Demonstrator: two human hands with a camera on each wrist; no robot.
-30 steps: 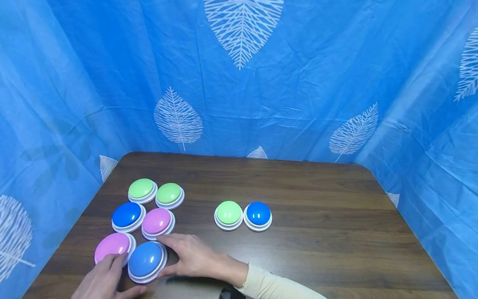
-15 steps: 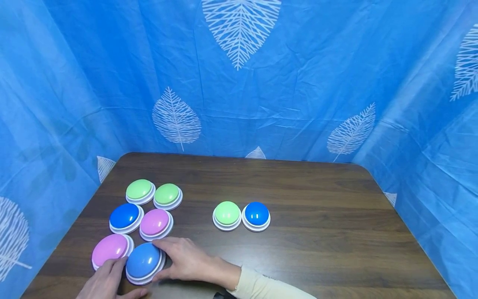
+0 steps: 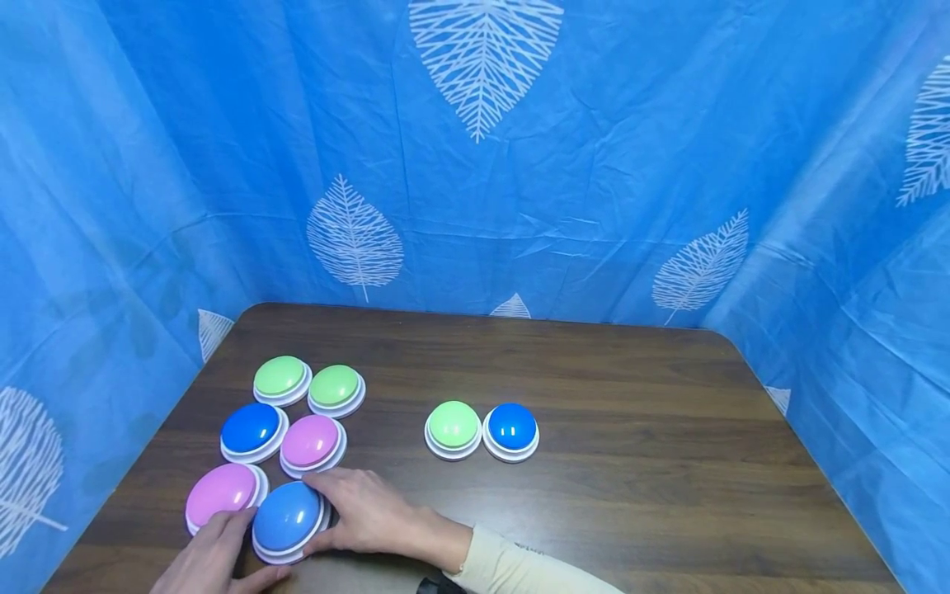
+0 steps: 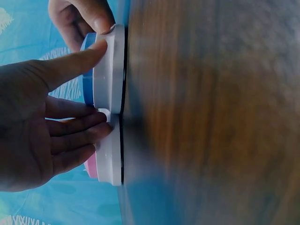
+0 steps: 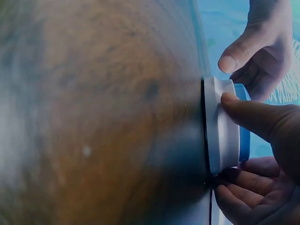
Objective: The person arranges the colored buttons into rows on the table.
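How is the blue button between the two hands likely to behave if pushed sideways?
The blue button would probably slide rather than tip: its low white base is wider than its dome. The glossy dome may feel slippery, judging by its highlights. It seems stiff: its base shows no bend.

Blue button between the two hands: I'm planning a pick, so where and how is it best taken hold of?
Probably by its white base, coming from the right, thumb on the near edge and fingers on the far edge, as the right hand does. The base's stepped wall should give purchase, whereas the blue dome is rounded; a pink button crowds the left side.
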